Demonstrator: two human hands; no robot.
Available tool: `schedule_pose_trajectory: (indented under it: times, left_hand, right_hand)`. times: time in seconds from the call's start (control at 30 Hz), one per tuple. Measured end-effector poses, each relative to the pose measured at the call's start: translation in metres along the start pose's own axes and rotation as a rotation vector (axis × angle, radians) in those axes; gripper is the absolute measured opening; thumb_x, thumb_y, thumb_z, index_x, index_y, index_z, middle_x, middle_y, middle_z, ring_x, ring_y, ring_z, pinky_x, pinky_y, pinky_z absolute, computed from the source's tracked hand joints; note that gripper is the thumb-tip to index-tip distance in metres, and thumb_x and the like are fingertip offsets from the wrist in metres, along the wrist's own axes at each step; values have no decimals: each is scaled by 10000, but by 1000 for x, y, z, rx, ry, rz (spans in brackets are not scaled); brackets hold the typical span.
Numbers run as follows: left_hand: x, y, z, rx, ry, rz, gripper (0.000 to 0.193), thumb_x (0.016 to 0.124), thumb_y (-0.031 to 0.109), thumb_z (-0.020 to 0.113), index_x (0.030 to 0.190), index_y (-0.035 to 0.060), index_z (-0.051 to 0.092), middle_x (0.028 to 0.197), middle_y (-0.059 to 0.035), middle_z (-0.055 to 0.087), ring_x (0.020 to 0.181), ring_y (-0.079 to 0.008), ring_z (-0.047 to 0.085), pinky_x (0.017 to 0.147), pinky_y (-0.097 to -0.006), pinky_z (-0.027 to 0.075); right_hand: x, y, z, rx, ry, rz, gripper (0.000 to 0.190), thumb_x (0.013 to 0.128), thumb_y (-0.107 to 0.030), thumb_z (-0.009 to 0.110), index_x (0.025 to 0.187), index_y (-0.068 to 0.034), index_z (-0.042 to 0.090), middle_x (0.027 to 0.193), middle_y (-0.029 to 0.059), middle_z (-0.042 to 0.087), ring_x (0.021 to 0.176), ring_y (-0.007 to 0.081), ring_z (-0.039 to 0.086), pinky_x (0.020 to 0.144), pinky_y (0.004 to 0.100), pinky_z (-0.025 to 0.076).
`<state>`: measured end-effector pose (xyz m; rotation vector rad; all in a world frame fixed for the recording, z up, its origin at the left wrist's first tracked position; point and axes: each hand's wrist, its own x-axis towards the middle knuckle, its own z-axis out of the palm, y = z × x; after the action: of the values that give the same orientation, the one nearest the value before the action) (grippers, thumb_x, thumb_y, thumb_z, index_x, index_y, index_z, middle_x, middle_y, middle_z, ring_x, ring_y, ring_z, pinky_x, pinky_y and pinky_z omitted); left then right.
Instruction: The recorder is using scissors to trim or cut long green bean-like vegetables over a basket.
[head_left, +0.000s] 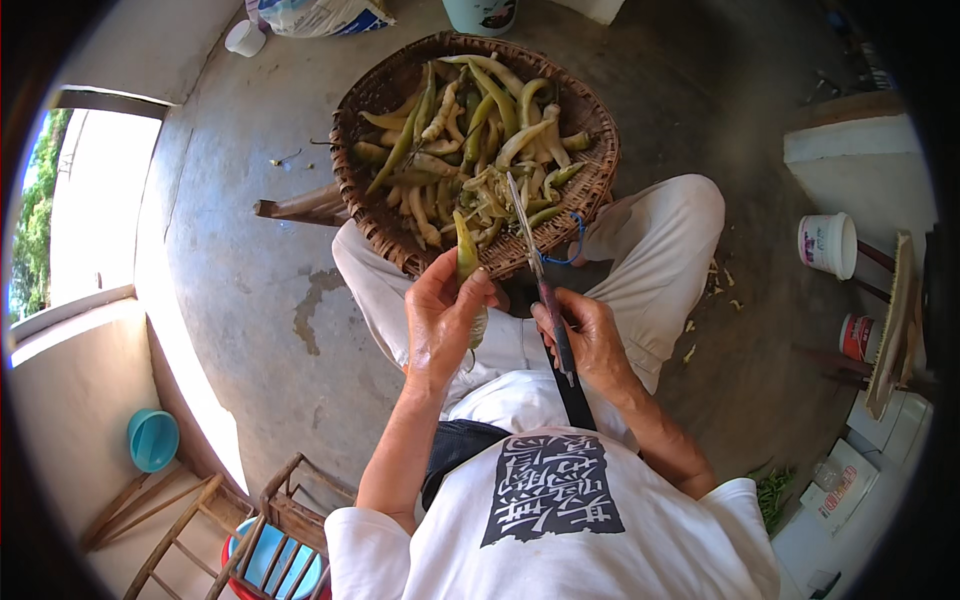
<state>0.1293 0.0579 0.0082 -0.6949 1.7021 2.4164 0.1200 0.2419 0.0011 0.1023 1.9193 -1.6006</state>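
Note:
Between the thumb and fingers of my left hand (446, 315) is a long green pepper (466, 251), its tip pointing up towards the basket and its stem end down. My right hand (585, 334) grips the dark handle of a long, narrow metal tool (531, 244); whether it is a knife or closed scissors I cannot tell. The tool's tip reaches over a round woven basket (592, 191) in front of my knees. Pale and green peppers (480, 127) fill the basket, with some cut pieces near its front. A blue cord (574, 251) hangs at the basket's right edge.
A wooden leg (300, 208) juts out left of the basket. Pepper scraps (716, 281) lie on the concrete floor at right. A light blue bucket (481, 15) stands beyond the basket, a white tub (827, 245) at right. Wooden chair frames (281, 510) stand at lower left.

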Motion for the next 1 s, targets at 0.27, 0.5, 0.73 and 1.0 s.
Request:
schedule_pose_trajectory:
  times: [0.27, 0.5, 0.73, 1.0]
  left_hand:
    - [6, 11, 3, -130, -15, -14, 232, 919, 93, 601, 1118, -21, 566, 889, -51, 621, 769, -117, 582, 720, -245, 482]
    - [8, -2, 4, -147, 42, 23, 189, 908, 96, 631, 1061, -5, 586, 912, -50, 649, 781, -104, 604, 703, -237, 504]
    - [8, -7, 6, -174, 59, -52, 260, 903, 83, 635, 1134, -17, 569, 921, -44, 620, 845, -107, 577, 778, -245, 478]
    - [6, -15, 11, 120, 193, 208, 279, 904, 24, 601, 1166, -64, 561, 953, -62, 612, 794, -121, 601, 747, -241, 499]
  right_hand:
    - [0, -17, -15, -449, -147, -298, 294, 814, -248, 703, 843, -13, 529, 743, 158, 541, 660, 333, 541, 597, 409, 423]
    - [3, -12, -11, -473, -141, -377, 284, 806, -227, 710, 862, -13, 531, 776, 160, 548, 719, 357, 566, 627, 419, 439]
    - [-3, -7, -2, -372, -80, -270, 243, 835, -178, 701, 833, 0, 536, 730, 197, 588, 649, 392, 549, 576, 425, 425]
    - [-6, -6, -3, -280, -71, -114, 283, 844, -219, 709, 807, 1, 536, 653, 193, 550, 546, 338, 468, 525, 387, 393]
